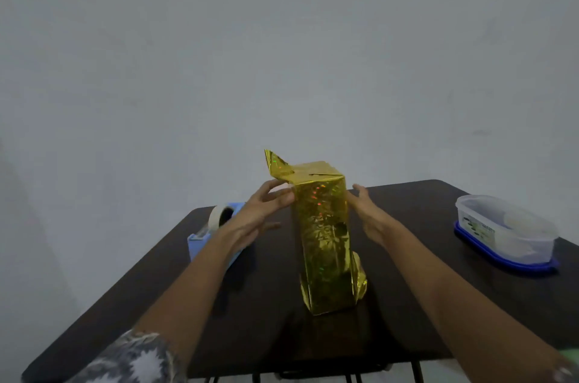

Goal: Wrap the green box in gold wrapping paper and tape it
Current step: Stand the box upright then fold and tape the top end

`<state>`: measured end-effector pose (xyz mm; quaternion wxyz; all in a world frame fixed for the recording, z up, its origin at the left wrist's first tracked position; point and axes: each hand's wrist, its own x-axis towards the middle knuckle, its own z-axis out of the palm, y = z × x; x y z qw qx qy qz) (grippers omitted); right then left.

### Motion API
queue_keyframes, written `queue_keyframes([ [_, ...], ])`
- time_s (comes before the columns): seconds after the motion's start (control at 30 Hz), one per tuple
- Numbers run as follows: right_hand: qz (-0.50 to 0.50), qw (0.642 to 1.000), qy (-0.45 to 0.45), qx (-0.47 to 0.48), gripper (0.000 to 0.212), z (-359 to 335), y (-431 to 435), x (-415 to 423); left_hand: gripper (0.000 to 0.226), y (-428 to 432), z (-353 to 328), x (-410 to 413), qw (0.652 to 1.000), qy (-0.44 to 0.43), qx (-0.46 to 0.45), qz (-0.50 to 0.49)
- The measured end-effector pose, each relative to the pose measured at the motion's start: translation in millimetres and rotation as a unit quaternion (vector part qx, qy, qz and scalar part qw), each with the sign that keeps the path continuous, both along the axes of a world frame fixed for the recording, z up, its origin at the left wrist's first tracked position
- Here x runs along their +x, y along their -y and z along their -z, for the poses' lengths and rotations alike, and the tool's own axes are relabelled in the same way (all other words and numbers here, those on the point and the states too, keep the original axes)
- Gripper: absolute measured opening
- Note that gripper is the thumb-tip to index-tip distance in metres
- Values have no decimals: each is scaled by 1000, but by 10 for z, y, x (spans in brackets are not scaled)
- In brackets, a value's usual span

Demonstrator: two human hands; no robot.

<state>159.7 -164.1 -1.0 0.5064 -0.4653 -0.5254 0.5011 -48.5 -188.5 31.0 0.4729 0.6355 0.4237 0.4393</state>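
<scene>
Gold-wrapped box (322, 235) upright on worktop (438, 304), between hands. Left hand (266, 210) released, straight fingers touching upper edge. Right hand (368, 213) released, flat beside opposite face. Tape dispenser (213, 226) behind left hand.

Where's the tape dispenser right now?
In the head view, the blue tape dispenser sits on the left side of the dark table, partly behind the left hand and forearm, left of the upright gold-wrapped box.
</scene>
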Motion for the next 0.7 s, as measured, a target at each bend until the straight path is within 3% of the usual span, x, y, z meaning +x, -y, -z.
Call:
queue_keyframes([
  [0.1,118,989,-41,79,37,-56,-56,33,75,90,96,256,994,64,29,-79],
  [0.13,149,981,-65,103,29,-119,5,50,82,113,129,344,988,77,44,-124],
  [0.2,135,974,-113,143,44,-206,139,99,79,173,198,482,969,64,79,-225],
  [0.3,4,981,-10,194,63,-183,351,119,66,211,227,611,949,12,110,-294],
  [0.4,-21,977,30,208,68,-90,340,113,74,221,206,634,956,34,149,-250],
  [0.47,-18,977,17,214,73,-98,329,83,77,209,102,550,946,-1,210,-246],
  [0.57,-18,978,6,206,70,-98,306,76,47,174,-235,406,935,-92,286,-191],
  [0.7,-41,980,24,193,81,-95,298,108,18,165,-767,334,957,-93,260,-86],
])
